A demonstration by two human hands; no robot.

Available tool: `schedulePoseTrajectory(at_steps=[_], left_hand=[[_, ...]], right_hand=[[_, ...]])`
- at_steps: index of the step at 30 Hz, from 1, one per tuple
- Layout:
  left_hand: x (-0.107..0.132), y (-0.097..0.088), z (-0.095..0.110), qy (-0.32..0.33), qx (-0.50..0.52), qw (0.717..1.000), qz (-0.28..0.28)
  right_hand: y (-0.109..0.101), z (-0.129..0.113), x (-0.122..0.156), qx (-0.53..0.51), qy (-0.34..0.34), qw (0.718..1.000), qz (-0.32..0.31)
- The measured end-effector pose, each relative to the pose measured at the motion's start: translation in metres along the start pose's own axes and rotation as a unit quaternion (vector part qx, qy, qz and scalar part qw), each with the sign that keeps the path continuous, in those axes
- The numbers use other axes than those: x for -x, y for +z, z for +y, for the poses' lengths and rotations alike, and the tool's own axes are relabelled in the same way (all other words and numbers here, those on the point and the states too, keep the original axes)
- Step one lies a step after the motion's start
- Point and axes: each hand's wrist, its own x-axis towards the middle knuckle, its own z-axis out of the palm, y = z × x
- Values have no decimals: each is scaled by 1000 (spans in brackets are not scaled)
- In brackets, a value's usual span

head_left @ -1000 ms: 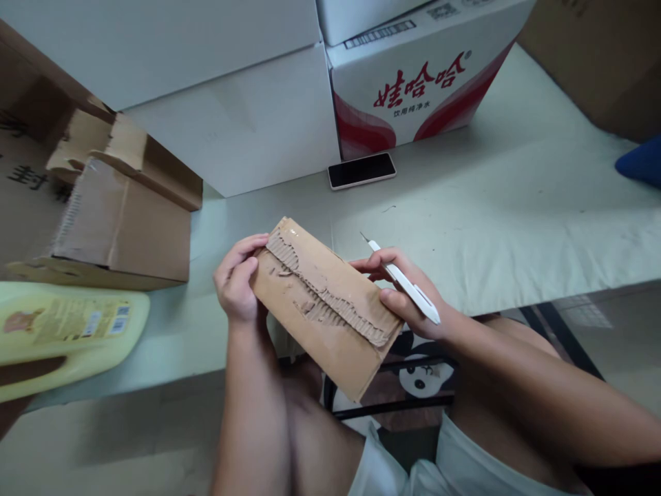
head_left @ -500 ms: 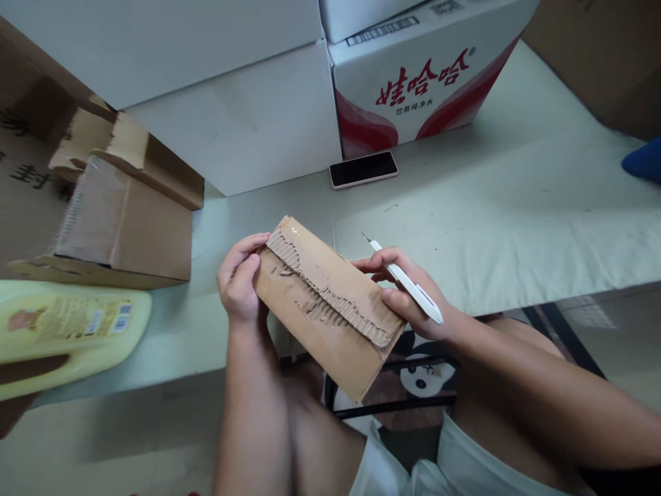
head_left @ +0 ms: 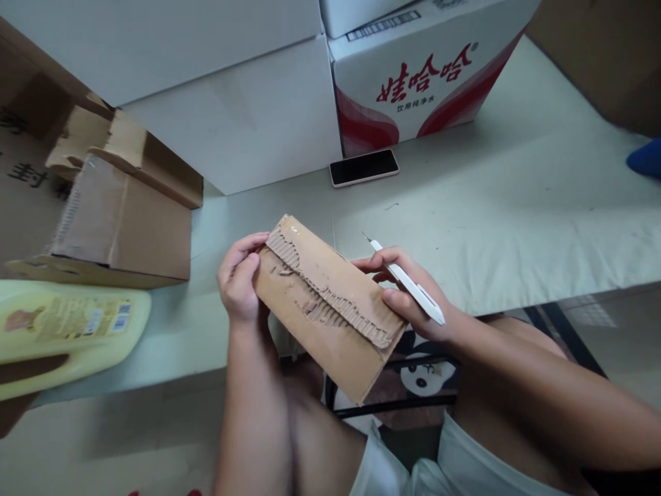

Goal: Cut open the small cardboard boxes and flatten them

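Note:
A small brown cardboard box (head_left: 320, 310) is held tilted in front of me, over the near edge of the table. Torn corrugated strips run across its upper face. At its left end, my left hand (head_left: 242, 279) grips the corner with thumb and fingers. My right hand (head_left: 413, 293) holds a slim white utility knife (head_left: 417, 295) whose thin blade points up and to the left. The thumb and fingers of that same hand also touch the box's right end. Part of the right fingers is hidden behind the box.
A phone (head_left: 364, 168) lies before a white-and-red carton (head_left: 413, 96) and a plain white box (head_left: 248, 124). Brown boxes (head_left: 149, 234) and a yellow jug (head_left: 77, 337) stand at left. Something blue (head_left: 645, 157) sits at the right edge. Pale cloth (head_left: 542, 227) covers the table.

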Motion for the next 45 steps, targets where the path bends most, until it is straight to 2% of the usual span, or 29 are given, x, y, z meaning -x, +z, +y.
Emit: schedulePoseTrajectory(at_steps=[45], left_hand=[[0,2,0,-12,-6,1000,3]], right_hand=[[1,-2,-1,-10,9,1000,-2]])
